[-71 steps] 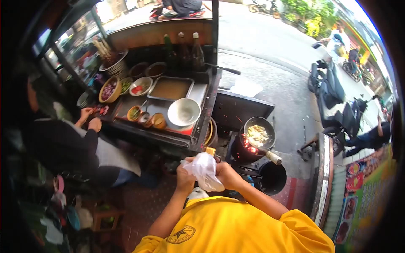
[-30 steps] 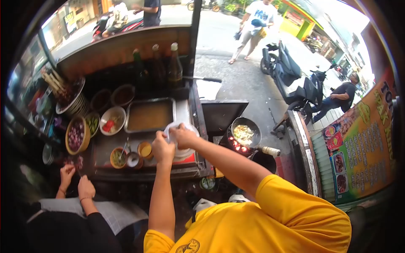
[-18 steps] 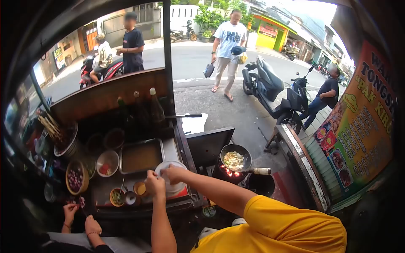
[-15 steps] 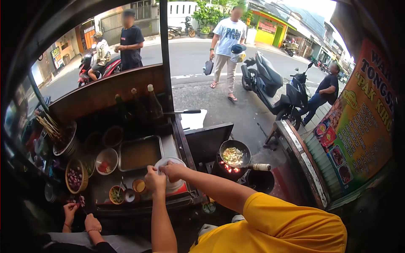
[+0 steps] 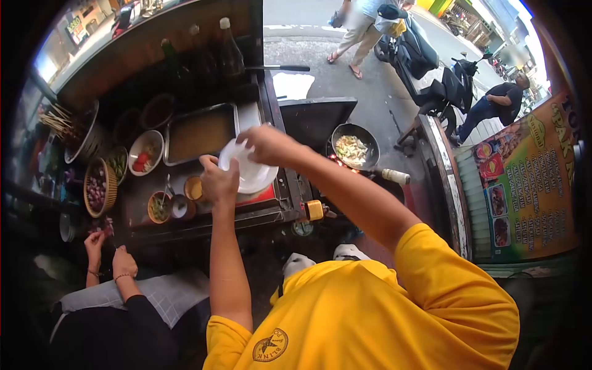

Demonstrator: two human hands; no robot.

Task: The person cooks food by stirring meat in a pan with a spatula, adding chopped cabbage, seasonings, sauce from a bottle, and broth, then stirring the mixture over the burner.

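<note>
A white plate (image 5: pixel 256 180) is tilted up at the counter's right end, and what looks like a second rim shows beneath it. My left hand (image 5: pixel 220 180) grips its left edge, thumb over the rim. Across the upper rim lies my right hand (image 5: pixel 266 146), slightly blurred, fingers bent down onto the plate. Left of my left hand are a cup of yellowish liquid (image 5: pixel 193 187), a small dark cup (image 5: pixel 180 206) and a bowl of green pieces with a spoon (image 5: pixel 159 208). Behind the plate sits a metal tray of brownish liquid (image 5: pixel 200 134).
To the right, a wok of food (image 5: pixel 351 151) sits over glowing coals, its handle (image 5: pixel 394 176) pointing right. A co-worker's hands (image 5: pixel 125 264) handle shallots at lower left. Nearby are a basket of shallots (image 5: pixel 97 185), a tomato bowl (image 5: pixel 146 153) and bottles (image 5: pixel 230 52).
The view has tipped downward. My right hand has moved from the plate's inside to its upper rim, and the plate now faces me more. My left hand stays at the left edge.
</note>
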